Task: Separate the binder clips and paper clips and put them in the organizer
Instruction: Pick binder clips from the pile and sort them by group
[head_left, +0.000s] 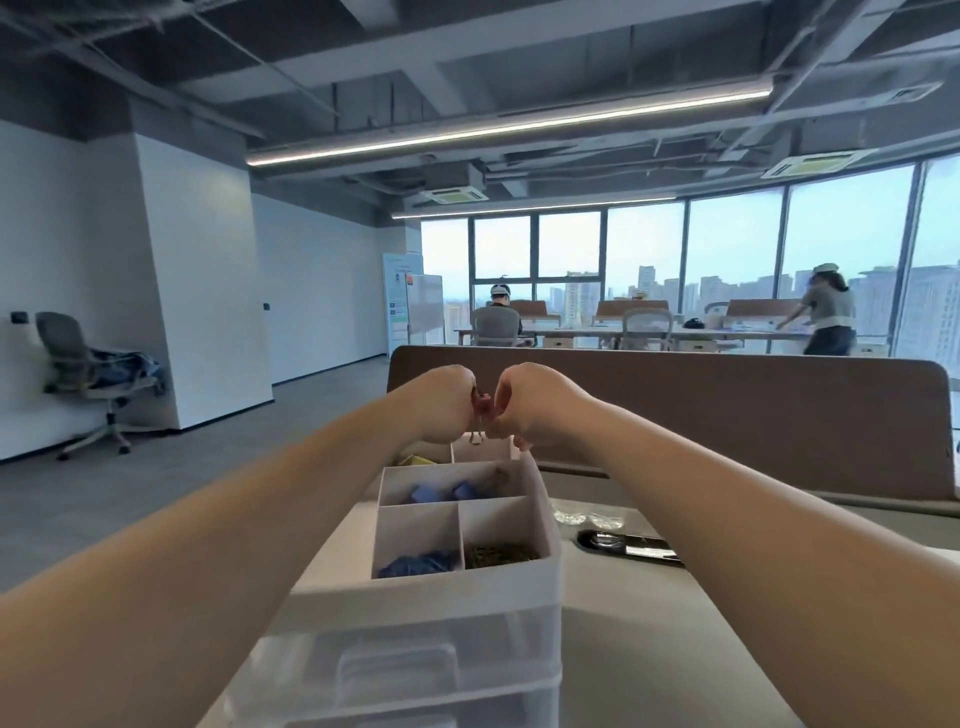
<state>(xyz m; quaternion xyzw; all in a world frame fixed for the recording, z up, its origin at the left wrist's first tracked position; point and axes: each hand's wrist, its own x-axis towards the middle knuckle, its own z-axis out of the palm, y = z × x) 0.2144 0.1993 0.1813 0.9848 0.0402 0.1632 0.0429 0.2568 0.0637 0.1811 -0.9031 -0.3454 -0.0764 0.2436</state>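
A white organizer (545, 525) with several compartments stands on the desk in front of me. Blue binder clips (439, 491) lie in its middle compartment. More blue clips (418, 564) fill the near left one, and dark paper clips (498, 553) the near right one. Both hands are raised above the organizer's far end. My left hand (441, 402) and my right hand (524, 402) are curled knuckles-up and pinch a small red clip (482, 402) between them. A metal loop (476, 439) hangs below it.
A brown desk divider (727, 415) rises just behind the organizer. Two small clear glass pieces (587, 515) and a black device (628, 545) lie on the desk to the right. Yellow items (415, 460) sit in a far compartment. People work at distant desks.
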